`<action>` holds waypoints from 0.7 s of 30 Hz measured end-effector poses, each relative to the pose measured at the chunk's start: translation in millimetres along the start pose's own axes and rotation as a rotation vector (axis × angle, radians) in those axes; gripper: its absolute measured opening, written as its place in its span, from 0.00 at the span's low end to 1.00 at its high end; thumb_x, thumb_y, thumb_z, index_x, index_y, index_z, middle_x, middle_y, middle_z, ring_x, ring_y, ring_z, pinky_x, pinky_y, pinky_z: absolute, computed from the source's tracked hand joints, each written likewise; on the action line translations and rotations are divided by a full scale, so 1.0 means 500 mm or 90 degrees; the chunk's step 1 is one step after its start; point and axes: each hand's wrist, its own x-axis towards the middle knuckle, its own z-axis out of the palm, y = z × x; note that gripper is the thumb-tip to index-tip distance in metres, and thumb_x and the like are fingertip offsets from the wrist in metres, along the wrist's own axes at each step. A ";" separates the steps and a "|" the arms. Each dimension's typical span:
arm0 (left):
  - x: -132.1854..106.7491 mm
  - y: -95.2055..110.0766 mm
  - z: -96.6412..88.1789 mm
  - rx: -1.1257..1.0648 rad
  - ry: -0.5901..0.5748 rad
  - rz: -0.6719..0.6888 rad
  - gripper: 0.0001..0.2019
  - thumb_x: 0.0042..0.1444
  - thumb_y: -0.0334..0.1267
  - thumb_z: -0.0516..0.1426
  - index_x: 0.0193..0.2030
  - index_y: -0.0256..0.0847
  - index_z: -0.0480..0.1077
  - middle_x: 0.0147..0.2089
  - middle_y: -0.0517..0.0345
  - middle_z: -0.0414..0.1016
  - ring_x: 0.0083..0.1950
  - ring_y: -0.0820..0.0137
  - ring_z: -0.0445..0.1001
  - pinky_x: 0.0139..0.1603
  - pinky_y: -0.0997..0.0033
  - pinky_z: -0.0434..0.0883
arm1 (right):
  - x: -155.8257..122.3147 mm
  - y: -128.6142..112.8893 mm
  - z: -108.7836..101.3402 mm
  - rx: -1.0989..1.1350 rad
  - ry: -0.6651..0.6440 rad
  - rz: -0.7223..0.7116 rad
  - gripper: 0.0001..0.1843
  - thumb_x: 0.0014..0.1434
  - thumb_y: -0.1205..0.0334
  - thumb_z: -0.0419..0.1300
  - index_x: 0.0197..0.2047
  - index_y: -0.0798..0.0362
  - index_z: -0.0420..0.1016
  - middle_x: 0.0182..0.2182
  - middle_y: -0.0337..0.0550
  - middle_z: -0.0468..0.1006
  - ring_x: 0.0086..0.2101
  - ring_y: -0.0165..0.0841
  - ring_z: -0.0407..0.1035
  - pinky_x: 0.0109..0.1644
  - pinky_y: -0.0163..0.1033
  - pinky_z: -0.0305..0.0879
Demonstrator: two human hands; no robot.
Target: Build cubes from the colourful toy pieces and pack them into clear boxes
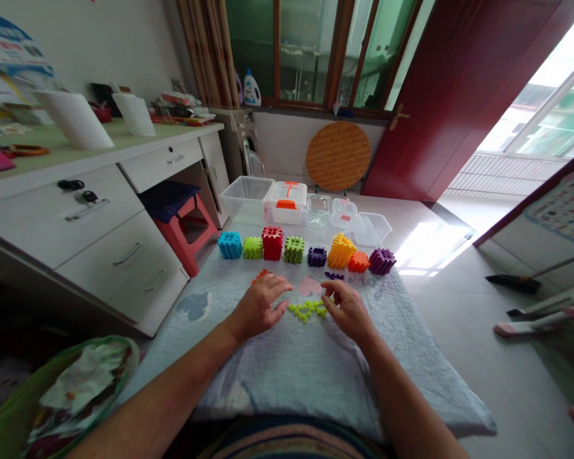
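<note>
My left hand (263,305) hovers low over the cloth with its fingers apart, nothing in its grasp. To its right lie yellow-green interlocking puzzle pieces (309,310), flat on the cloth. My right hand (347,306) is at their right end, thumb and forefinger apart; whether it touches them I cannot tell. An orange piece (262,275) shows partly behind my left hand. Beyond my right hand lies a flat purple piece (333,275). Farther back stands a row of assembled blocks, among them a blue one (230,245), a red one (272,243) and a yellow one (341,251).
Behind the blocks stand a clear bin (247,191), a lidded box with an orange latch (287,203) and smaller clear containers (344,213). A drawer desk (124,223) and a red stool (184,223) are on the left. A waste basket (131,357) sits at front left.
</note>
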 end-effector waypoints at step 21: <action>0.010 0.057 0.063 -0.047 -0.087 -0.032 0.33 0.45 0.21 0.51 0.60 0.45 0.62 0.62 0.49 0.62 0.61 0.61 0.64 0.61 0.57 0.63 | -0.017 0.014 -0.012 -0.096 -0.064 -0.092 0.26 0.43 0.81 0.49 0.42 0.50 0.73 0.47 0.45 0.67 0.49 0.37 0.61 0.55 0.44 0.59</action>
